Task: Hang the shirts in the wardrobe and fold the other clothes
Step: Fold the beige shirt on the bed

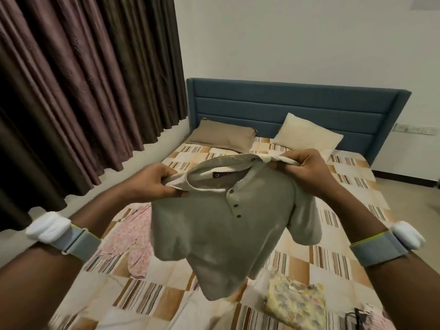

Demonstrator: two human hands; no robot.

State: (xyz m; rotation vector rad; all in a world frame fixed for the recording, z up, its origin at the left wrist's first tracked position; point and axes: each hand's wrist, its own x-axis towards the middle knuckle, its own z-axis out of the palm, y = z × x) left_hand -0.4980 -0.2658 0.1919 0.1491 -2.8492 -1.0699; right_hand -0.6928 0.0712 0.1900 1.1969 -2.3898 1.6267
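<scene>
**Polo held up over the bed, ready for a hanger**

Nearest the camera, both forearms wear grey straps with white pods. Down by the right arm a folded yellow floral piece [295,303] sits on the bed [133,296], and a pink garment [133,236] lies loose on the left side.

Then the main thing: a grey-green polo [214,225] hanging in the air above the bed, front facing me, placket buttons showing. Left hand [152,182] pinches the collar and shoulder on its side, right hand [307,172] has its fingers [291,160] curled around the other collar end. So both are clamped on cloth, nothing loose.

It looks light and floppy; the body and sleeve sag and the hem swings. I'd say the shoulder seams are the best grab points, since the collar alone bunches up.

Room-wise, plenty of open bed under it. Farther back are two pillows [307,136], the blue headboard [295,108], curtains [78,86] tight along the left edge. No wardrobe in view.
</scene>
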